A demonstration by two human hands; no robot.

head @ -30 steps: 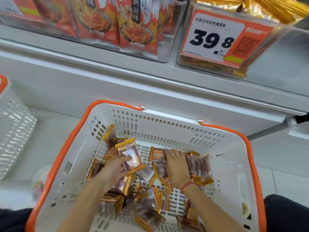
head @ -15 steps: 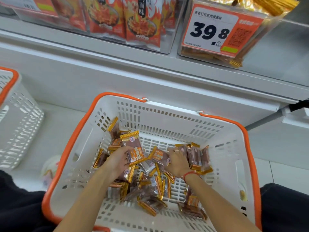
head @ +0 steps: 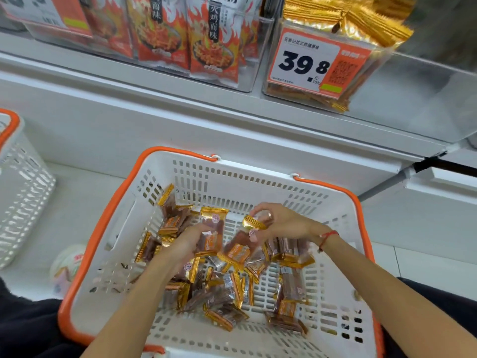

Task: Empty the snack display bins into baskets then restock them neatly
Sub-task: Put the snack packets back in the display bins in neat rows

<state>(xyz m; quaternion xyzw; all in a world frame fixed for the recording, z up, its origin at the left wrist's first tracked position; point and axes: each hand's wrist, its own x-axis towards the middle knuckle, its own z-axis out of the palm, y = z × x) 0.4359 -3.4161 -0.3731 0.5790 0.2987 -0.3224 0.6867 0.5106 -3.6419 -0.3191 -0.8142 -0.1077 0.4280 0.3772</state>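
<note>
A white basket with an orange rim (head: 124, 192) stands in front of me with several small gold-ended meat snack packets (head: 219, 298) loose on its floor. My left hand (head: 185, 241) grips a stack of these packets (head: 213, 233) upright above the pile. My right hand (head: 281, 222) pinches one packet (head: 254, 224) by its gold end, lifted just right of that stack. On the shelf above, a clear display bin (head: 361, 99) with a 39.8 price tag (head: 309, 63) holds the same gold packets.
A clear bin of red noodle snack bags (head: 206, 47) sits left of the tagged bin. A second white basket (head: 23, 192) stands at the far left on the lower ledge. A round white object (head: 67, 262) lies beside the basket. My dark-clothed knees frame the bottom corners.
My right hand rose from the pile holding one packet and moved toward the stack in my left hand. The left hand lifted its stack a little. The view tilted up toward the shelf.
</note>
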